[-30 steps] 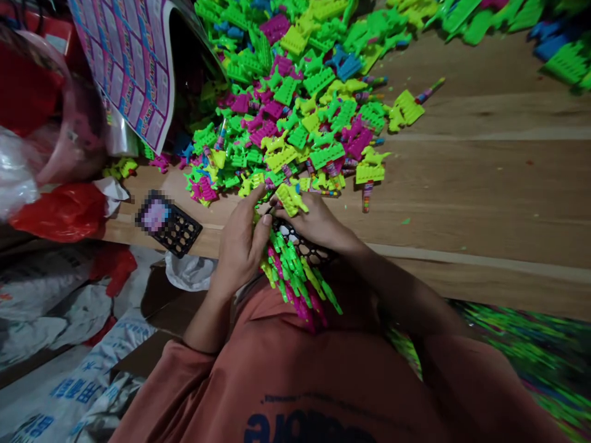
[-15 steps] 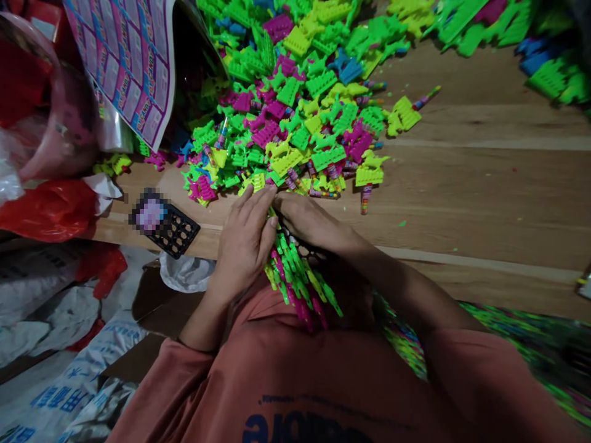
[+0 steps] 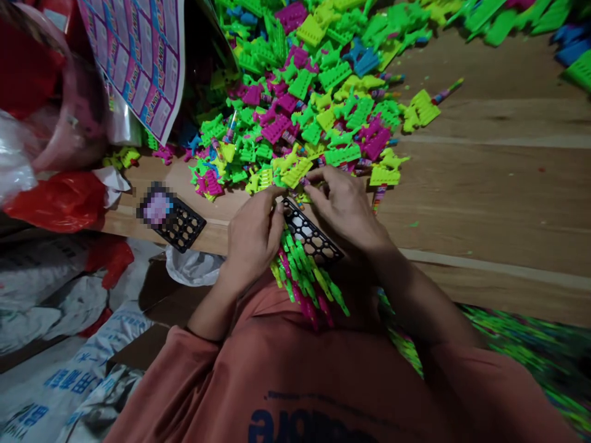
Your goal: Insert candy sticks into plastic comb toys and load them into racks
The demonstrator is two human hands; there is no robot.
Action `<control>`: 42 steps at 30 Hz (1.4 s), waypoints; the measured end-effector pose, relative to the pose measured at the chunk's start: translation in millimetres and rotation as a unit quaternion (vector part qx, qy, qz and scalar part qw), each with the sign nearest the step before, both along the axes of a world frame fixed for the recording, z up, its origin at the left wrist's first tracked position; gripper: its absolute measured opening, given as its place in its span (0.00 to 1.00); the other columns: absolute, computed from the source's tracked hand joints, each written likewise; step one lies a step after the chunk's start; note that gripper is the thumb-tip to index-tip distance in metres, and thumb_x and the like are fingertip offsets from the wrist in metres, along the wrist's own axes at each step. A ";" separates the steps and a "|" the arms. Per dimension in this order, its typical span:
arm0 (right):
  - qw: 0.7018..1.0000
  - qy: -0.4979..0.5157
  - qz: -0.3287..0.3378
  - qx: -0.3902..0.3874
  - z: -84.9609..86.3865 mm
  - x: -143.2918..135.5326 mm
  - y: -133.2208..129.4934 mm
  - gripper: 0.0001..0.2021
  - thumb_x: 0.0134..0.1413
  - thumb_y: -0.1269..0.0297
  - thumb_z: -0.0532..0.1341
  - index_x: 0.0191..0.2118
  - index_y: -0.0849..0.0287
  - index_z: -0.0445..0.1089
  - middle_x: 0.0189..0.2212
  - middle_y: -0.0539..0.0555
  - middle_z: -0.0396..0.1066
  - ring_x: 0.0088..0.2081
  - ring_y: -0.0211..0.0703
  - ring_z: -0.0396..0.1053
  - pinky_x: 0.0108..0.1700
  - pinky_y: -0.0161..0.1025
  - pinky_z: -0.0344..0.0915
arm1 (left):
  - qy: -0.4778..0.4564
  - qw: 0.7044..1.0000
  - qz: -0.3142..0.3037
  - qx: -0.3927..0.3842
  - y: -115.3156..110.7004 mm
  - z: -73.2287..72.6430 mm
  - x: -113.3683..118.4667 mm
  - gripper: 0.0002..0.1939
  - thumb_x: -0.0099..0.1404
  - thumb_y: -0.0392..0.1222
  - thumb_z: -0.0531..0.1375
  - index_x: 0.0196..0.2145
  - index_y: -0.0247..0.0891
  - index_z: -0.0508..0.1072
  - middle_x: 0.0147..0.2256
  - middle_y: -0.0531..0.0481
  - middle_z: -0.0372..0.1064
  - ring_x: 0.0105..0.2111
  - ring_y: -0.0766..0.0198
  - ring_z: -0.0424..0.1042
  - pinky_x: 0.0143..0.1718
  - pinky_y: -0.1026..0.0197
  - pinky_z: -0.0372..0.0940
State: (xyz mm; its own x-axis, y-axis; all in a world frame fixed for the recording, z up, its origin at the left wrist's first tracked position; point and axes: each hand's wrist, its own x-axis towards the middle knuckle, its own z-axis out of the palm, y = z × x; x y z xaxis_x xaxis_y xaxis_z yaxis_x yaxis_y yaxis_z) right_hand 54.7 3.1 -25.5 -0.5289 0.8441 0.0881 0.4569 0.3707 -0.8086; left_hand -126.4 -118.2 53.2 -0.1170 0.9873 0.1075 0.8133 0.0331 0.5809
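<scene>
I list: wooden surface (image 3: 489, 197), toy pile (image 3: 335, 77) beyond left grip (image 3: 250, 237) and right grip (image 3: 351, 206), white sacks (image 3: 69, 394) leftward; left clamped on a toy bunch (image 3: 305, 271), right bent at a yellow toy (image 3: 297, 175), hold unclear.

I see dim lt. over a wood-grain tbl (image 3: 484, 197) w/ pale streaks; white sacks (image 3: 78, 381) below L, nr a cardbd box (image 3: 164, 301).

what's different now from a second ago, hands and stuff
The right hand has moved forward and right, away from the left hand, to the near edge of the pile; more of the black grid shows. Whether it grips anything is unclear. The left hand stays by the toy bunch; the other grid hasn't moved.
</scene>
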 end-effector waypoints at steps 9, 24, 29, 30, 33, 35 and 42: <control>0.969 0.138 -0.011 -0.204 -23.0 5.9 -38.3 0.11 0.64 0.55 0.73 0.46 0.54 0.83 0.46 0.56 0.83 0.52 0.56 0.80 0.60 0.56 0.78 | 0.007 0.999 -0.044 0.018 0.7 -4.7 -7.0 0.25 0.82 0.35 0.51 0.72 0.37 0.70 0.69 0.39 0.77 0.70 0.54 0.76 0.72 0.52 0.71; 0.980 -0.021 0.199 -0.003 -23.2 -7.5 -41.4 0.13 0.77 0.68 0.52 0.49 0.55 0.74 0.46 0.63 0.80 0.49 0.57 0.76 0.56 0.52 0.76 | 0.089 0.995 -0.045 -0.031 -1.5 3.4 -0.5 0.24 0.88 0.52 0.52 0.74 0.44 0.69 0.77 0.39 0.68 0.82 0.44 0.58 0.85 0.31 0.45; 0.973 0.034 0.228 0.015 -10.7 -1.5 -21.6 0.11 0.74 0.70 0.56 0.53 0.56 0.75 0.51 0.61 0.80 0.52 0.55 0.77 0.56 0.49 0.75 | 0.088 0.994 -0.064 -0.023 -6.4 5.5 4.9 0.21 0.88 0.49 0.52 0.67 0.40 0.76 0.68 0.38 0.78 0.77 0.47 0.69 0.80 0.41 0.61; 0.979 0.035 0.198 0.031 -8.7 -0.8 -18.3 0.10 0.76 0.68 0.57 0.54 0.56 0.75 0.52 0.62 0.79 0.53 0.57 0.77 0.57 0.50 0.75 | 0.083 0.995 -0.058 -0.018 -7.6 5.0 4.0 0.21 0.88 0.49 0.52 0.65 0.40 0.78 0.66 0.38 0.80 0.76 0.47 0.71 0.77 0.42 0.65; 0.996 -0.021 0.074 0.053 -6.5 -4.1 -12.0 0.08 0.77 0.59 0.63 0.52 0.56 0.76 0.52 0.66 0.78 0.55 0.63 0.77 0.57 0.54 0.74 | 0.071 0.997 -0.041 0.002 -10.4 3.6 0.3 0.19 0.87 0.48 0.54 0.62 0.39 0.79 0.62 0.39 0.82 0.73 0.46 0.74 0.74 0.43 0.69; 0.997 -0.056 0.030 0.044 -7.9 -8.7 -10.2 0.07 0.75 0.59 0.66 0.48 0.56 0.77 0.51 0.66 0.79 0.54 0.66 0.77 0.56 0.56 0.74 | 0.067 0.997 -0.034 0.006 -11.2 3.4 -0.8 0.19 0.87 0.48 0.54 0.62 0.39 0.79 0.62 0.39 0.82 0.73 0.46 0.74 0.74 0.43 0.69; 0.978 0.063 -0.038 -0.197 -8.0 6.7 -20.2 0.08 0.65 0.58 0.72 0.43 0.54 0.76 0.38 0.54 0.80 0.38 0.49 0.76 0.45 0.48 0.75 | 0.064 0.997 -0.032 -0.008 -11.1 5.4 0.8 0.19 0.87 0.47 0.53 0.64 0.39 0.77 0.64 0.39 0.81 0.74 0.48 0.73 0.76 0.42 0.67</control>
